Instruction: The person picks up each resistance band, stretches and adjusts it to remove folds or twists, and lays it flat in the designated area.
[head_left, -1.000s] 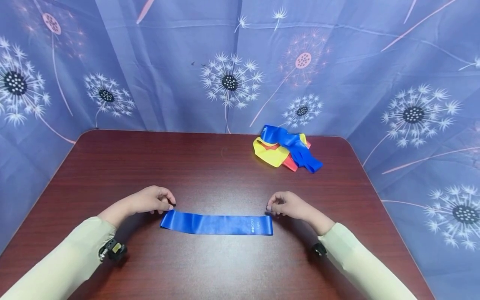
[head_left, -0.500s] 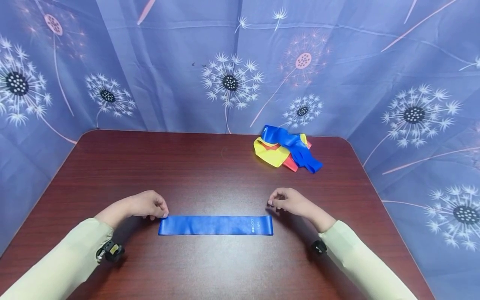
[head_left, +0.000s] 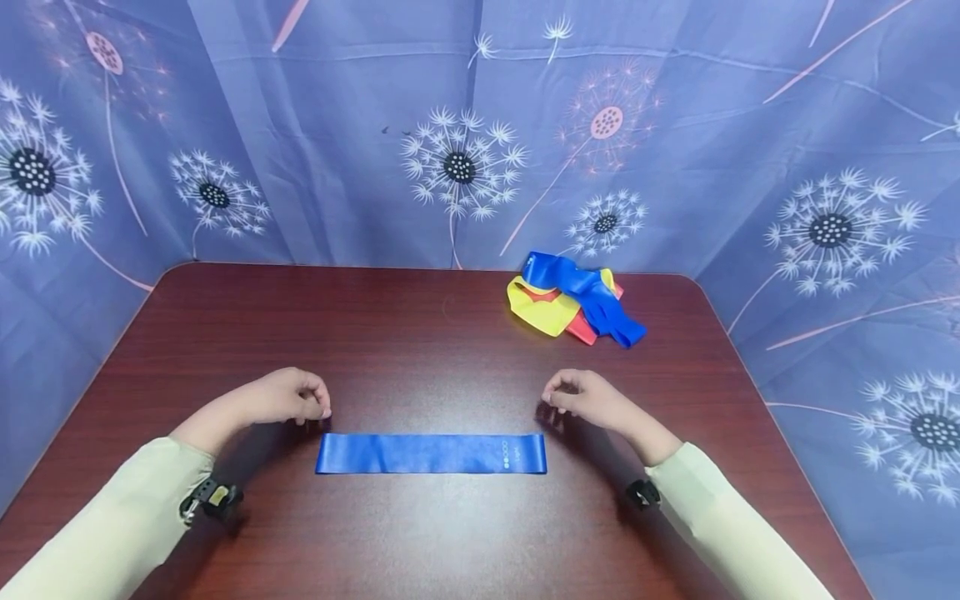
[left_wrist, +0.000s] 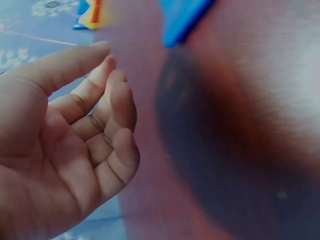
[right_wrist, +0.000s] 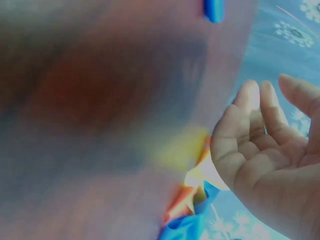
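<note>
A blue resistance band (head_left: pixel 431 454) lies flat and straight across the table, with white dots and small lettering near its right end. Just beyond its left end hovers my left hand (head_left: pixel 288 396), fingers loosely curved and holding nothing. My right hand (head_left: pixel 585 393) is raised a little past the band's right end, also with nothing in it. The left wrist view shows the left hand (left_wrist: pixel 75 135) with its palm bare and a corner of the blue band (left_wrist: pixel 182 17) ahead. In the right wrist view the right hand (right_wrist: pixel 270 145) has its fingers relaxed, apart from the band's end (right_wrist: pixel 214 10).
Toward the back right of the brown table (head_left: pixel 337 325) is a heap of more bands: a blue band (head_left: pixel 577 287) on top, a yellow band (head_left: pixel 543 312) and a red band (head_left: pixel 581 327) beneath. A blue curtain (head_left: pixel 337 125) with dandelion prints surrounds the table's back and sides.
The band's left end was lowered and straightened, and my left hand let go of it and drew back up and left. My right hand moved slightly away from the right end.
</note>
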